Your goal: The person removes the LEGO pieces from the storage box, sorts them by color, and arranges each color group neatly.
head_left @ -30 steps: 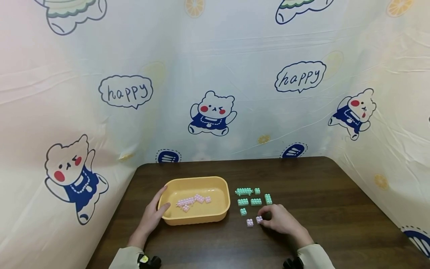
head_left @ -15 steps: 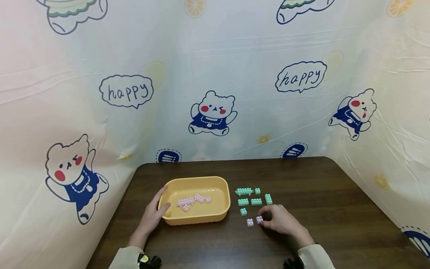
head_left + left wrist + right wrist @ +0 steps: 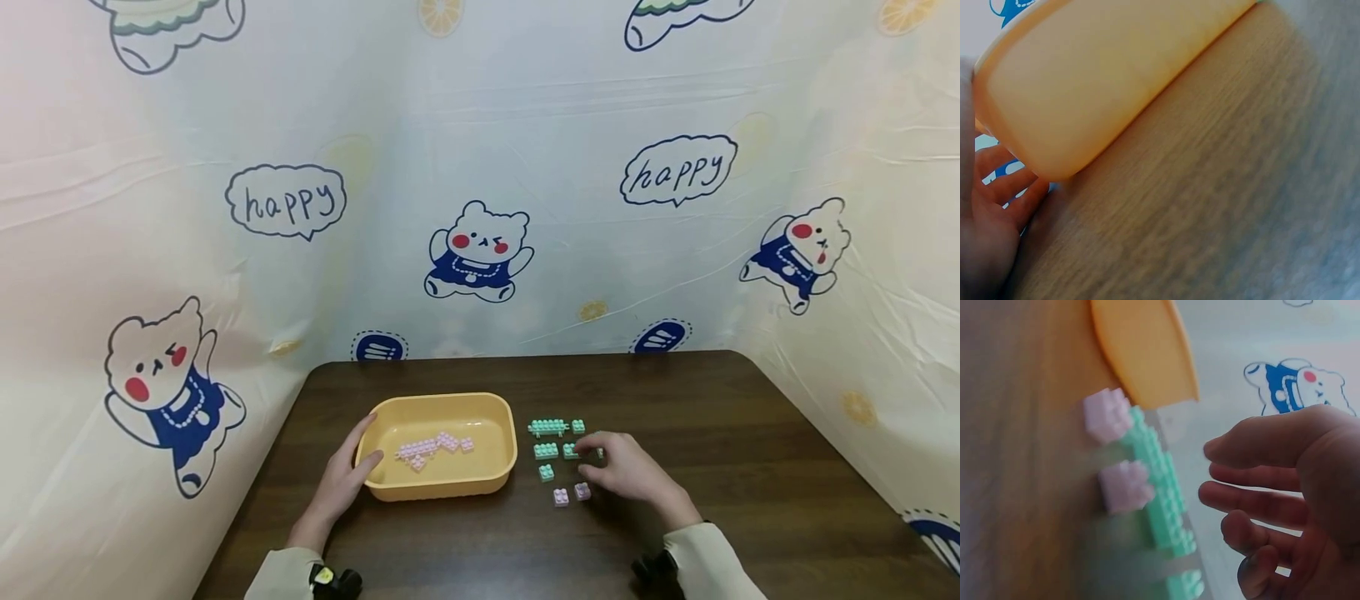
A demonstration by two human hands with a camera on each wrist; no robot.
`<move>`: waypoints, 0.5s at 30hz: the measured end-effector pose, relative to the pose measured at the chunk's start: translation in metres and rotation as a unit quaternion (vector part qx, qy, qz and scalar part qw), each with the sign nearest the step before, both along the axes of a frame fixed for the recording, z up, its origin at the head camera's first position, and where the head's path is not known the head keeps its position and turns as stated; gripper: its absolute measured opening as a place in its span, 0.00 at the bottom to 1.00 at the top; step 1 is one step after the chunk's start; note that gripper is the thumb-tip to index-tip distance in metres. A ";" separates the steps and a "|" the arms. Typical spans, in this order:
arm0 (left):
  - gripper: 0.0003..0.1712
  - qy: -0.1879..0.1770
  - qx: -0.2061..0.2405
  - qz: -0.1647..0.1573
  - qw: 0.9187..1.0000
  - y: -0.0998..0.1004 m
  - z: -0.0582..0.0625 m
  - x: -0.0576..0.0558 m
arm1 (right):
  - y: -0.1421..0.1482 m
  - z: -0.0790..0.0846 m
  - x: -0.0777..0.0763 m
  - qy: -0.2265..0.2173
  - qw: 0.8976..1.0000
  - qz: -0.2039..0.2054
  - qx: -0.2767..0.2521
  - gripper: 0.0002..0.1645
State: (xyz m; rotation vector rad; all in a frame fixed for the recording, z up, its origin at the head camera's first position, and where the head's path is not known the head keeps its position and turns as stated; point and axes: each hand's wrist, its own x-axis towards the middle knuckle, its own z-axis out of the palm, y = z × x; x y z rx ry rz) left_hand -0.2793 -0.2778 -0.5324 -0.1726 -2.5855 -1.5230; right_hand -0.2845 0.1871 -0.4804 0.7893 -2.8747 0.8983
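At the left end of a yellow plastic tray point(image 3: 450, 490), my left hand point(image 3: 337, 483) grips the rim, thumb over the inside and fingers along the outside. Several pink toy building bricks point(image 3: 417, 450) lie in the tray. My right hand point(image 3: 633, 475) hovers over the bricks on the table, its thumb and fingers apart with nothing between them. Just in front of it sit two small light-purple bricks, a left one point(image 3: 561, 497) and a right one point(image 3: 582, 492). Several green bricks point(image 3: 546, 451) stand behind them in short rows; the hand partly covers those on the right.
The dark wooden table point(image 3: 450, 550) has rounded far corners. A printed cloth point(image 3: 480, 125) with bears hangs behind it and along both sides. The tray's right end stands close to the green bricks.
My right hand has let go of the right purple brick and risen, moving slightly away from me over the green bricks. The left hand stays on the tray.
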 end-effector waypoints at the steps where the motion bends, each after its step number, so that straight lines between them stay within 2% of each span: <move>1: 0.37 0.003 0.000 0.000 1.000 0.000 -0.001 0.000 | -0.004 0.003 -0.002 0.007 1.000 0.004 -0.006 0.14; 9: 0.36 0.032 0.002 0.001 0.999 -0.001 -0.003 0.000 | -0.047 0.027 -0.016 0.062 0.997 0.044 -0.019 0.13; 15: 0.36 0.033 0.000 0.004 0.999 -0.002 -0.004 0.000 | -0.081 0.039 -0.021 0.055 0.996 0.070 -0.011 0.13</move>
